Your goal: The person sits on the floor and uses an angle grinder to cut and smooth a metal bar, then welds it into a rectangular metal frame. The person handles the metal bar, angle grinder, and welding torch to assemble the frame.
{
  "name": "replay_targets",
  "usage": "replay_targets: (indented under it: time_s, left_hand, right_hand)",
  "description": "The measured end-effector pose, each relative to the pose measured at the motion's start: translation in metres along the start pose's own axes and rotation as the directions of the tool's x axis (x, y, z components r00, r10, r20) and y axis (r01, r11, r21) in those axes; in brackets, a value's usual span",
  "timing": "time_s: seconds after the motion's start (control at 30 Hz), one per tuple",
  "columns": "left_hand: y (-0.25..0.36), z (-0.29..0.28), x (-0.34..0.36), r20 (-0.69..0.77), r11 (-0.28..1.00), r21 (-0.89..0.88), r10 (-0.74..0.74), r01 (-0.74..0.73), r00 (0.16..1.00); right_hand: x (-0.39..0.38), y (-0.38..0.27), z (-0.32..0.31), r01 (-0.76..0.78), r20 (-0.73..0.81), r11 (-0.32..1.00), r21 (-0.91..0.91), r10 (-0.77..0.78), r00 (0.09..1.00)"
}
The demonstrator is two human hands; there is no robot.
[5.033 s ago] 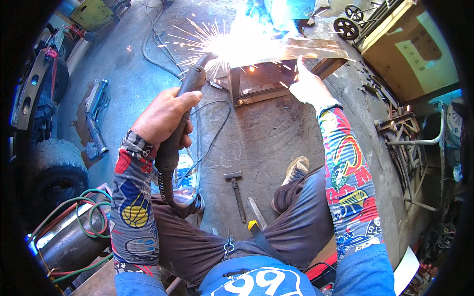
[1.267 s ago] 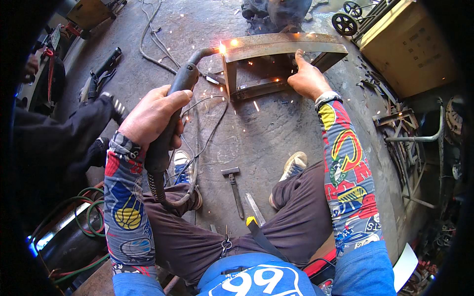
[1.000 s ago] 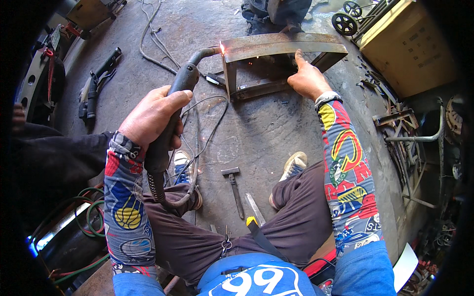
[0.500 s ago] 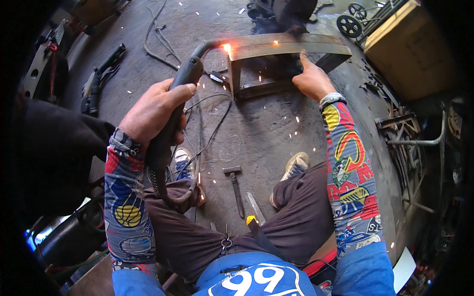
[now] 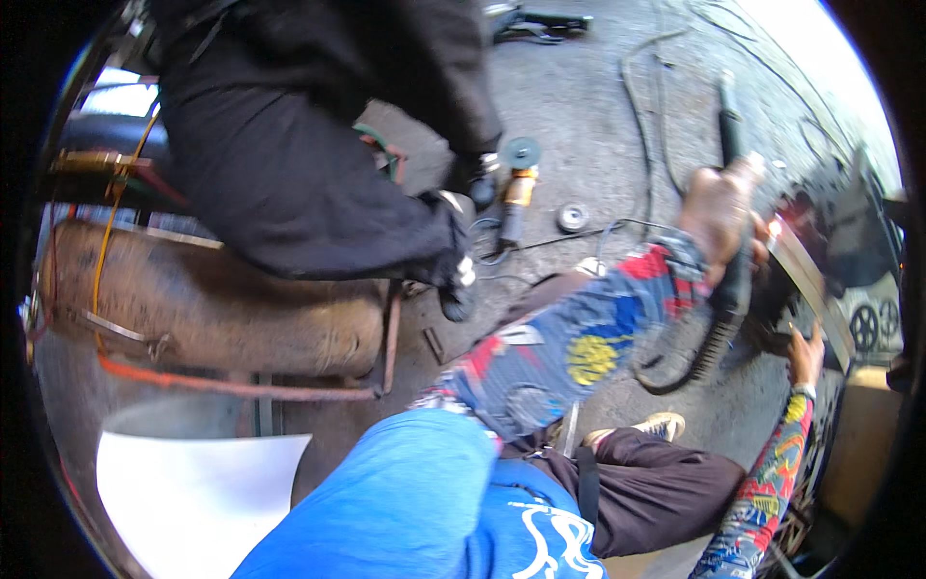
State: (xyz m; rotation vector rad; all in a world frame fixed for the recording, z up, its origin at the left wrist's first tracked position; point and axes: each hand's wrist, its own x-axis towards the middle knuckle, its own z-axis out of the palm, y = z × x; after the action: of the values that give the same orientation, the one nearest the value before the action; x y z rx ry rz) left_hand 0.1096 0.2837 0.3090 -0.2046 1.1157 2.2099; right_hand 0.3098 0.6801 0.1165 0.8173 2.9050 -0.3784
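Compared with the view half a second earlier, the camera has swung sharply to the person's left, so the work that sat at top centre now lies at the right rim, and a second person in dark clothing (image 5: 318, 164) fills the upper left. The left hand (image 5: 719, 207) is wrapped closed around the black pistol-shaped welding torch (image 5: 733, 280), fingers fully curled on its handle, its ribbed black hose (image 5: 690, 362) looping down beneath the wrist, probably so the nozzle can be steered by the wrist alone. The torch head sits just beside the rusty angled steel frame (image 5: 810, 280), where a small orange glow shows at the edge nearest the fingers. The right hand (image 5: 803, 352) rests against the frame's lower side, seemingly to brace it; whether its fingers grip the steel or merely press on it cannot be told. On the grey concrete floor (image 5: 579, 106), well apart from both hands, lie an orange-bodied angle grinder (image 5: 516, 188) and a loose round disc (image 5: 573, 216). A rusty cylindrical tank (image 5: 212, 309) lies at left, with a white sheet (image 5: 193, 492) below it.
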Motion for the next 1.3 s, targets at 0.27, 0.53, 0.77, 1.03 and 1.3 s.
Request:
replay_targets:
  time_s: [0.27,0.53,0.77,1.03,1.3]
  left_hand:
    - [-0.029,0.025,0.001,-0.034,0.984,-0.169,0.043,-0.048,0.998]
    - [0.01,0.01,-0.021,0.221,0.98,0.134,-0.172,0.144,0.96]
    - [0.022,0.027,0.0,0.158,0.969,0.246,-0.027,-0.013,0.987]
    - [0.04,0.014,0.004,0.094,0.983,0.159,0.074,-0.088,0.993]
    - [0.021,0.022,0.006,-0.052,0.988,0.106,0.116,-0.11,0.992]
  right_hand:
    - [0.005,-0.018,-0.011,-0.142,-0.209,0.947,0.288,0.207,0.956]
    - [-0.026,-0.116,0.005,0.008,-0.257,0.32,0.947,0.744,0.616]
    - [-0.042,-0.129,0.018,0.221,0.242,-0.489,0.844,0.715,0.656]
    - [-0.045,-0.123,0.004,0.005,0.335,-0.5,0.866,0.589,0.735]
    - [-0.036,-0.081,-0.011,-0.343,0.467,-0.367,0.865,0.338,0.817]
